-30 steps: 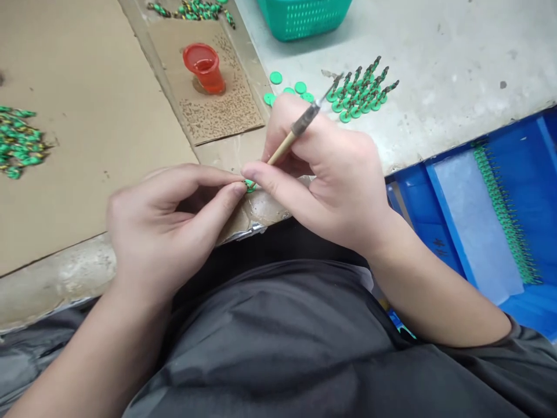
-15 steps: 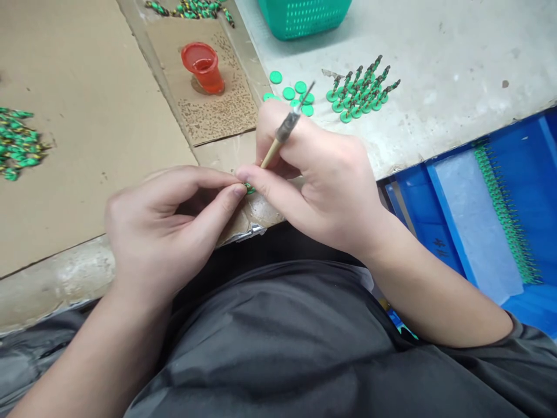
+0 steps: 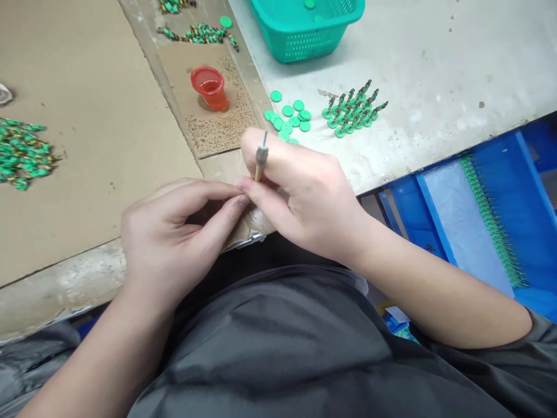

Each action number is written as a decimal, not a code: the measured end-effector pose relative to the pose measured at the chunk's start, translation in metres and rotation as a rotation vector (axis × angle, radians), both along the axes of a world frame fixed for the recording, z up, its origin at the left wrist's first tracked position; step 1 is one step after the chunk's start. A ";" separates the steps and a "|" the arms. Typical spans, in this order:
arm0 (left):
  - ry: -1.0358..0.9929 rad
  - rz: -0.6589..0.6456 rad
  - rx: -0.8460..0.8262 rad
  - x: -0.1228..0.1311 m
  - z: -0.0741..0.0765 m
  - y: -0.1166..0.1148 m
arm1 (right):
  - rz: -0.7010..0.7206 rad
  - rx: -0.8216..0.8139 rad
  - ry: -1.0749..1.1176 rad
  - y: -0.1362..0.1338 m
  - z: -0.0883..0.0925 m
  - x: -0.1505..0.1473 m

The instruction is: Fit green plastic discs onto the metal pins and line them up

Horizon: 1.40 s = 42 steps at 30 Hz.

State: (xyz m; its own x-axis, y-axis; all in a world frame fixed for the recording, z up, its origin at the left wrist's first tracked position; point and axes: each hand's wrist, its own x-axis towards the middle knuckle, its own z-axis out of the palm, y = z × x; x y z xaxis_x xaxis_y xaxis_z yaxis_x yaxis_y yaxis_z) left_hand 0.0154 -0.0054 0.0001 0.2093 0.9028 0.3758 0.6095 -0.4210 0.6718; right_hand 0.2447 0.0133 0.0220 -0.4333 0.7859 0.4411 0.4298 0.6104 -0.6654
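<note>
My left hand [image 3: 178, 232] is closed in a pinch at the table's front edge, thumb against forefinger. The small green piece that showed at its fingertips a moment ago is now hidden by the fingers. My right hand [image 3: 300, 191] meets it there, thumb tip by the left fingertips. It also grips a thin wooden-handled tool [image 3: 261, 155] with a dark collar and a fine metal point turned up and away. Beyond my right hand lie loose green discs [image 3: 288, 111]. Small green-and-dark figures [image 3: 354, 113] stand on green round bases to the right of them.
A red cup [image 3: 209, 87] of liquid stands on spotted cardboard. Piles of green, yellow and black pieces [image 3: 26, 154] lie at left and beyond the cup [image 3: 204, 33]. A green basket [image 3: 304, 46] sits at the back. Blue trays [image 3: 528, 191] at right hold a row of figures [image 3: 491, 217].
The tool in my right hand has swung from leaning right to nearly upright. The green piece between my fingertips has gone out of sight. The whole view has shifted, showing more of the basket.
</note>
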 end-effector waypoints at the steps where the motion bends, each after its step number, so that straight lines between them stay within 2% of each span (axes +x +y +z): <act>1: 0.002 -0.003 -0.002 0.000 0.000 0.001 | 0.007 0.006 -0.005 0.000 -0.002 0.001; 4: 0.019 -0.013 -0.008 0.000 0.002 0.001 | -0.055 0.006 -0.011 0.001 -0.006 0.009; 8: 0.032 -0.025 0.005 0.001 0.004 0.000 | -0.130 -0.002 -0.017 0.001 -0.002 0.019; 12: 0.095 -0.027 0.100 -0.003 0.001 0.003 | -0.079 -0.072 -0.083 0.004 0.007 0.025; 15: 0.205 -0.036 0.157 -0.006 -0.004 0.007 | -0.042 -0.060 -0.081 0.007 0.009 0.027; 24: 0.172 -0.033 0.083 -0.006 -0.007 0.008 | 0.040 -0.014 -0.009 0.014 0.001 0.022; 29: 0.168 -0.034 0.073 -0.004 -0.006 0.007 | 0.080 -0.062 -0.048 0.018 0.003 0.017; 42: 0.179 -0.040 0.091 -0.006 -0.006 0.008 | 0.069 -0.140 -0.131 0.015 0.013 0.012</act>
